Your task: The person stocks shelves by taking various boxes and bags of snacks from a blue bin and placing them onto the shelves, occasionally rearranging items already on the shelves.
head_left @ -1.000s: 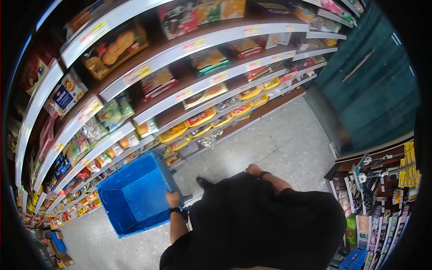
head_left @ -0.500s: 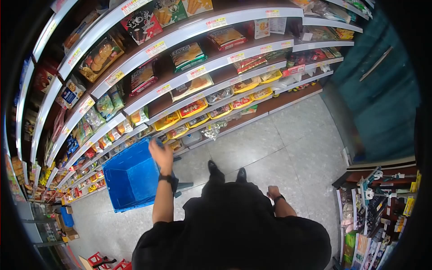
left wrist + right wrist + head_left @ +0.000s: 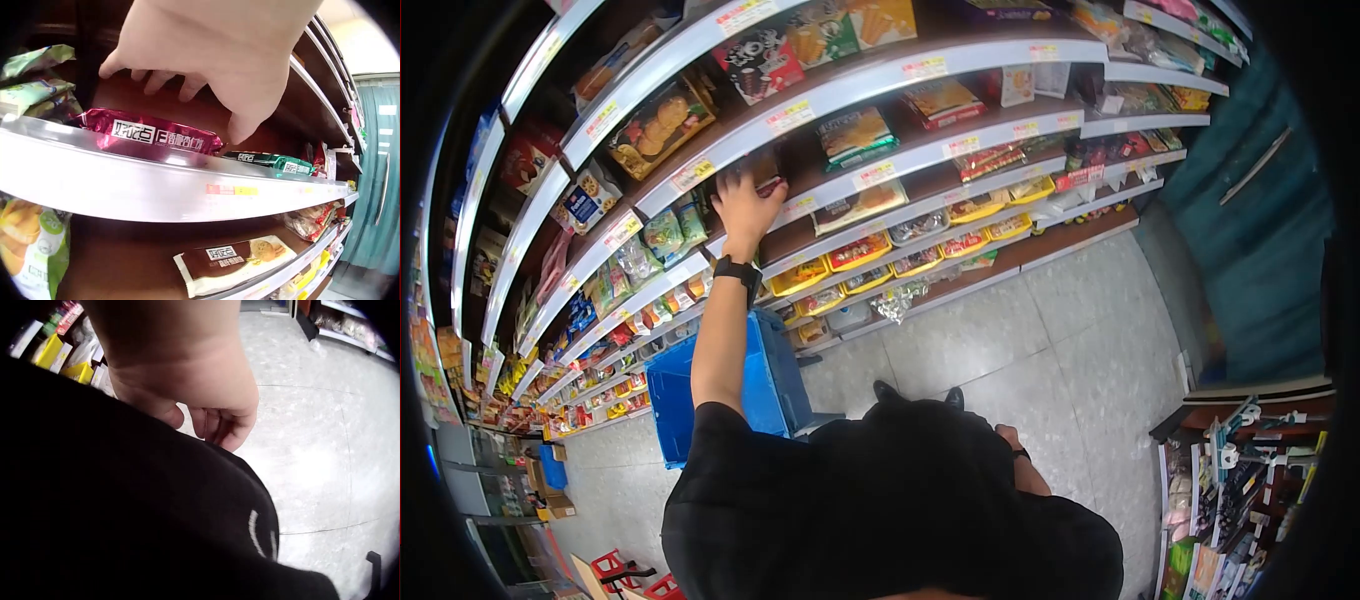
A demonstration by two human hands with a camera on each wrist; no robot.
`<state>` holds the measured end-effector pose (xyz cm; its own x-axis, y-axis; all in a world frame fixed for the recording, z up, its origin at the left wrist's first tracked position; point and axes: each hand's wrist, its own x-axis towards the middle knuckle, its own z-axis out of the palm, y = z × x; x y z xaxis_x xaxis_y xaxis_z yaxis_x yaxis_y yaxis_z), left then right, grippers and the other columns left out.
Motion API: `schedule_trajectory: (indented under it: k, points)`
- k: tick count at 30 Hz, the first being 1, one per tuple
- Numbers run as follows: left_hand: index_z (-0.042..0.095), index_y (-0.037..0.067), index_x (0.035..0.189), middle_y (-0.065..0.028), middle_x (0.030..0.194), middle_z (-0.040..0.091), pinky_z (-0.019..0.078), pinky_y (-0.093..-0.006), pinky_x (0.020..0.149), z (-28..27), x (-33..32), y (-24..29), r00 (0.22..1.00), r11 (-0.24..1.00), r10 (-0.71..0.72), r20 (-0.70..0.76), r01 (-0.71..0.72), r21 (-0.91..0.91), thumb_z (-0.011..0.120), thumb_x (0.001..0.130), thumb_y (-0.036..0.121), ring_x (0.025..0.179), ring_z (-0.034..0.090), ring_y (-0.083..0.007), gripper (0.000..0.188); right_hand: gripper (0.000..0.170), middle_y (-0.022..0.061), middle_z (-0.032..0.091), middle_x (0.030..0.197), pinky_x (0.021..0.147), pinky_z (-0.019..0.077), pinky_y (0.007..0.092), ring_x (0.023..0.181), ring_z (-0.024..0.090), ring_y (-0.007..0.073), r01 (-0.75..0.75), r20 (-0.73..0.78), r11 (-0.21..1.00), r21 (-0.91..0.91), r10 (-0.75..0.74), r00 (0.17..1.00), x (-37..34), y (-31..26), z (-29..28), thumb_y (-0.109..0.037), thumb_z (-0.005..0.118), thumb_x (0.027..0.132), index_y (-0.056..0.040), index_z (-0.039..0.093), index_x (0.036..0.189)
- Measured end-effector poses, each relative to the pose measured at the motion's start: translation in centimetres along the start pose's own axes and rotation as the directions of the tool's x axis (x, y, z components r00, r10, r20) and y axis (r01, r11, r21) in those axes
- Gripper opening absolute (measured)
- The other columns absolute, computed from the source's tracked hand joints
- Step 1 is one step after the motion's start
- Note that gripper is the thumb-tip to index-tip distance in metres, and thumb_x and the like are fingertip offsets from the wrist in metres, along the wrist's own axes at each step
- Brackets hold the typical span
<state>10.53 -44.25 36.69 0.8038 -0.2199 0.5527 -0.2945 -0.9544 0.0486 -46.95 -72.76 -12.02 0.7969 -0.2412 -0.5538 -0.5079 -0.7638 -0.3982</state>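
Note:
My left hand (image 3: 745,212) reaches over a shelf at the upper left of the head view, above a red biscuit packet (image 3: 770,186). In the left wrist view the hand (image 3: 209,50) spreads its fingers over and behind the dark red packet (image 3: 150,132), the thumb close to its right end; contact is unclear. A green packet (image 3: 269,162) lies to the right. My right hand (image 3: 1010,437) hangs by the body; in the right wrist view this hand (image 3: 194,394) has loosely curled fingers beside black clothing (image 3: 156,487), holding nothing visible.
A blue crate (image 3: 778,375) stands below the left arm, against the shelves. Yellow trays (image 3: 860,250) of packets line the lower shelf. A brown-and-white packet (image 3: 234,261) lies one shelf down. A green curtain (image 3: 1250,230) hangs at the right, and another rack (image 3: 1240,490) stands at lower right.
The left hand has left the crate's rim and risen to the red packet on the shelf. The right hand has stayed low by the body. The head view has shifted.

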Motion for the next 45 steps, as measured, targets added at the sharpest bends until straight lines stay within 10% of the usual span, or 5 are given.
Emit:
schedule_trajectory:
  k: [12, 35, 38, 40, 45]
  points:
    - [0.066, 0.016, 0.109, -0.0137, 0.117, 0.058, 0.038, -0.0522, 0.093, 2.8, -0.1, -4.0, 0.99, 0.976, 0.132, -0.059, -0.14, -0.167, 0.062, 0.081, 0.048, 0.111, 0.052, -0.0332, 0.042, 0.026, 0.0175, 0.059, 0.067, 0.054, 0.0454, 0.0414, 0.062, 0.059, 0.0285, 0.047, -0.003, 0.891, 0.452, -0.051, 0.999, 11.8, -10.9, -7.4, -0.02, 0.048, 0.078, 0.0032, 0.06, 0.078]
    - [0.068, 0.018, 0.106, -0.008, 0.098, 0.062, 0.0447, -0.0441, 0.08, 2.1, 1.2, -3.9, 0.962, 0.946, 0.237, -0.133, -0.26, -0.194, 0.063, 0.083, 0.034, 0.094, 0.057, -0.0309, 0.029, 0.036, 0.0218, 0.063, 0.07, 0.062, 0.0478, 0.048, 0.07, 0.062, 0.0404, 0.644, 0.004, 0.764, -0.038, -0.644, 0.765, 21.3, -6.7, -8.4, -0.039, 0.058, 0.075, -0.0035, 0.06, 0.067]
    - [0.067, 0.016, 0.109, -0.0078, 0.107, 0.062, 0.0452, -0.0415, 0.08, 2.2, 0.8, -3.1, 0.961, 0.946, 0.259, -0.101, -0.274, -0.176, 0.064, 0.082, 0.032, 0.099, 0.056, -0.0306, 0.031, 0.034, 0.0223, 0.064, 0.073, 0.064, 0.0487, 0.0473, 0.072, 0.062, 0.0404, 0.06, -0.028, 0.978, 0.202, -0.056, 0.998, 25.4, -5.5, -4.8, -0.037, 0.058, 0.074, -0.0036, 0.061, 0.067]
    - [0.067, 0.013, 0.108, -0.0081, 0.109, 0.062, 0.0452, -0.0406, 0.079, 2.5, 0.3, -2.4, 0.969, 0.956, 0.222, -0.112, -0.239, -0.17, 0.066, 0.082, 0.031, 0.1, 0.056, -0.0301, 0.032, 0.03, 0.0239, 0.064, 0.075, 0.065, 0.0489, 0.0466, 0.075, 0.063, 0.0399, 0.599, 0.061, 0.769, -0.223, -0.602, 0.796, 26.7, -2.6, -5.4, -0.031, 0.056, 0.075, -0.0018, 0.063, 0.071]
    - [0.066, 0.007, 0.108, -0.0119, 0.11, 0.062, 0.0456, -0.0396, 0.087, 2.4, 0.4, -1.7, 0.972, 0.941, 0.198, -0.125, -0.224, -0.253, 0.067, 0.08, 0.021, 0.1, 0.057, -0.0328, 0.032, 0.024, 0.0162, 0.059, 0.063, 0.052, 0.0446, 0.0396, 0.054, 0.057, 0.027, 0.435, 0.076, 0.812, 0.388, -0.499, 0.863, 24.2, -9.4, -16.2, -0.02, 0.047, 0.078, 0.0007, 0.06, 0.073]
